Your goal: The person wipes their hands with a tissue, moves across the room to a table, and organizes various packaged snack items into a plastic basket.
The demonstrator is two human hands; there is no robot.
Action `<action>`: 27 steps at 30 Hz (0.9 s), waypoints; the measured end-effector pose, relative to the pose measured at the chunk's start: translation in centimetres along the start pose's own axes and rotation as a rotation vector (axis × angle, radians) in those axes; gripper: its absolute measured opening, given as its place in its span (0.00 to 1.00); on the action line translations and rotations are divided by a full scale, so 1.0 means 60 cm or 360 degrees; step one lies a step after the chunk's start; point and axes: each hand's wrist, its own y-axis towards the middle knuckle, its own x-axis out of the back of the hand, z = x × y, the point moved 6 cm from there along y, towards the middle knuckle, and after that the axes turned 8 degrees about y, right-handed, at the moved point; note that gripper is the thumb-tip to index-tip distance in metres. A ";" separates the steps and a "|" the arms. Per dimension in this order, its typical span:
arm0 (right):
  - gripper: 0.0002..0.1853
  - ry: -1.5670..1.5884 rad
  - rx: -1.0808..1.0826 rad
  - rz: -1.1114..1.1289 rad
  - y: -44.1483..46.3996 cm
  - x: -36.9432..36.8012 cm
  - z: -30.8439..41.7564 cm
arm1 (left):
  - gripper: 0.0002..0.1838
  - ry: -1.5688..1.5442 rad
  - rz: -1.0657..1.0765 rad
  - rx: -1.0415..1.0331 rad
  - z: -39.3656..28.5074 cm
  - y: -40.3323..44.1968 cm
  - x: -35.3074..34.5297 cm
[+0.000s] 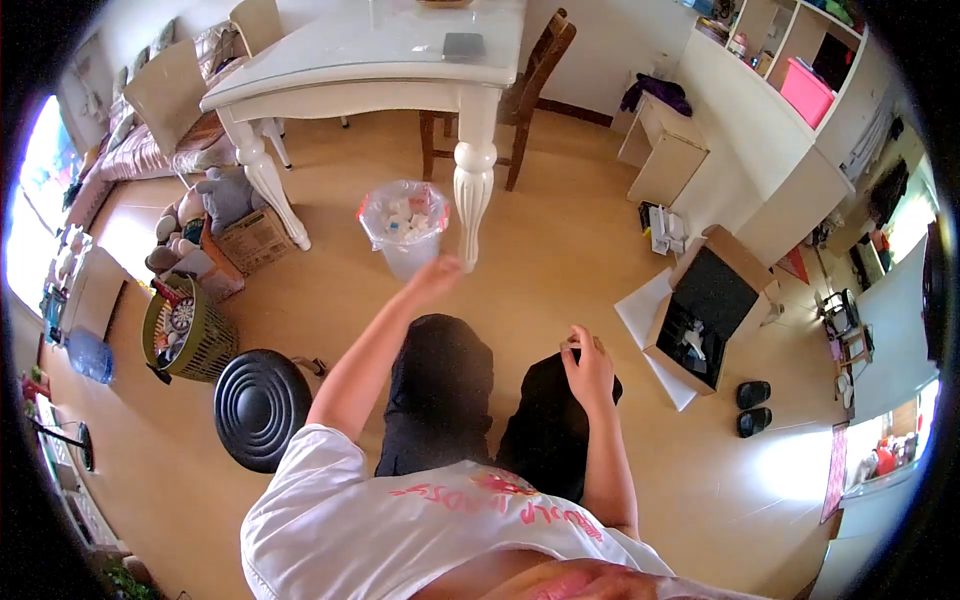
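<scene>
My left hand (pixel 436 280) is stretched forward, just in front of a white waste bin (pixel 408 258) and near the table leg (pixel 474 190). Its fingers are blurred, so whether they hold anything cannot be made out. Crumpled white scraps (pixel 408 216) fill the bin inside a clear liner with a red edge. On my right knee (pixel 545 430) rests my right hand (pixel 590 368), its fingers apart and nothing visible in them.
A white table (pixel 350 75) stands ahead, with a wooden chair (pixel 520 105) behind its leg. To my left are a black round stool (pixel 262 410) and a green basket (pixel 210 345). An open cardboard box (pixel 712 300) and black slippers (pixel 754 408) lie on the right.
</scene>
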 end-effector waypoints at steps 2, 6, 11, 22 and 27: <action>0.22 -0.0195 0.0084 -0.0153 0.000 -0.003 0.001 | 0.16 0.0203 0.0376 0.0052 -0.036 -0.031 -0.041; 0.26 -0.0486 -0.0137 0.0175 0.019 -0.018 0.000 | 0.20 0.0557 0.0774 0.0153 -0.095 -0.083 -0.031; 0.30 -0.0448 -0.0519 0.1242 0.060 -0.030 0.000 | 0.22 0.0636 0.0888 0.0203 -0.070 -0.103 -0.021; 0.33 0.0072 -0.0803 0.1475 0.023 -0.061 -0.055 | 0.30 0.0796 0.0848 0.0587 -0.187 -0.282 0.073; 0.32 0.0264 -0.0543 0.1472 0.043 -0.178 -0.130 | 0.30 0.0952 0.0568 0.0634 -0.241 -0.418 0.142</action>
